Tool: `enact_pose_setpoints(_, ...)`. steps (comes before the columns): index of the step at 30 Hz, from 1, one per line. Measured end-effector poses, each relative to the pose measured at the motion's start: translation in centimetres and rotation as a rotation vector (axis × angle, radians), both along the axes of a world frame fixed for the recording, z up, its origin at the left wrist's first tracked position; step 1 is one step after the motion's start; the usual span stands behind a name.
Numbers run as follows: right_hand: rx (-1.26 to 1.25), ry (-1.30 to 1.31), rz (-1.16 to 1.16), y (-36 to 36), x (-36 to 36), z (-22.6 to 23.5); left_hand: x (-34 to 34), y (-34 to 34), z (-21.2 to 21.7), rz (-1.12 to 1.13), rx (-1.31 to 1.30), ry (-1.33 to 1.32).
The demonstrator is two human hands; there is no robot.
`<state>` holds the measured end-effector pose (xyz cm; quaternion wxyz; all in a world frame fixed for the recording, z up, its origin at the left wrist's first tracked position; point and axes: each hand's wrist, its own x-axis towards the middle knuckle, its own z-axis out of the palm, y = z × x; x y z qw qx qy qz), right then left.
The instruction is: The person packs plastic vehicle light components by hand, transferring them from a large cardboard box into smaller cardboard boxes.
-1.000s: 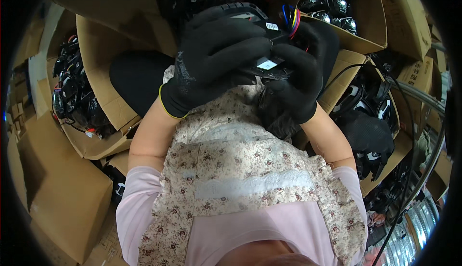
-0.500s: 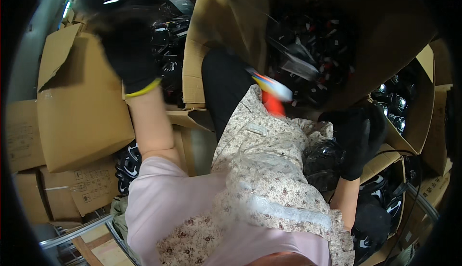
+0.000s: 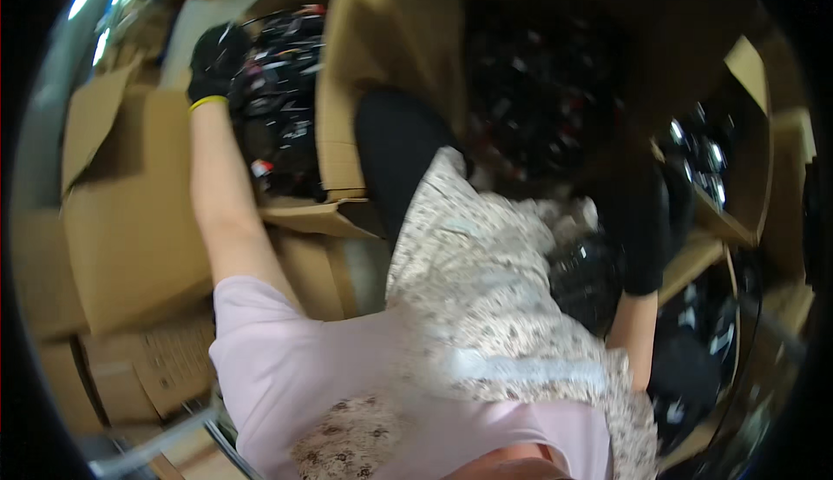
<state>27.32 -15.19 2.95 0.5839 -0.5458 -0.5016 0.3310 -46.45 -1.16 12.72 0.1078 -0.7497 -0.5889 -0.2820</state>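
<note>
My left hand (image 3: 219, 59), in a black glove with a yellow cuff, reaches out at the far left. It is at the left side of a pile of black items in shiny clear plastic (image 3: 282, 89). Its fingers are blurred, and any grip is hidden. My right hand (image 3: 640, 224), also black-gloved, is low on the right, beside a dark plastic-wrapped bundle (image 3: 586, 280) against my flowered apron (image 3: 486, 280). Dark glove and shadow merge there, so its fingers cannot be made out.
A deep carton (image 3: 390, 63) opens ahead, with many dark wrapped items (image 3: 547, 89) inside. To the right, another carton (image 3: 753, 176) holds shiny black packages (image 3: 701, 159). A large closed-sided carton (image 3: 139, 211) stands at left. Black shoe-like pieces (image 3: 694, 350) fill a box at lower right.
My left hand has moved left and down onto the edge of the pile; the large black shiny thing at it no longer shows. The orange, blue and white object above my lap is gone. My right hand stays near the bundle.
</note>
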Motion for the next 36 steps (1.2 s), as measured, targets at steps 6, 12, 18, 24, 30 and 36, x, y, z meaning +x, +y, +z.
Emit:
enact_pose_setpoints(6, -0.077, -0.042, -0.036, -3.4, 2.1, 4.9, 9.3, 1.6, -5.7, 0.056, 0.222, 0.028)
enact_pose_setpoints(12, -0.159, -0.408, -0.176, -11.9, 4.2, 1.5, 35.5, -3.3, -12.0, 0.016, 0.103, 0.211)
enact_pose_setpoints(18, -0.306, -0.57, 0.042, -16.5, 5.1, 0.3, 42.2, 6.0, -25.4, -0.232, -0.2, 0.084)
enact_pose_setpoints(24, -0.255, -0.696, 0.153, -17.8, 5.6, 0.9, 41.6, 12.7, -25.6, -0.183, -0.321, 0.091)
enact_pose_setpoints(30, -0.321, -0.519, 0.328, -16.4, 7.4, 1.3, 45.5, 15.2, -21.3, -0.128, -0.523, 0.523)
enact_pose_setpoints(36, -0.74, -0.038, 0.278, -14.8, 8.4, 6.1, 44.7, 15.1, -23.0, -0.371, -0.358, -0.002)
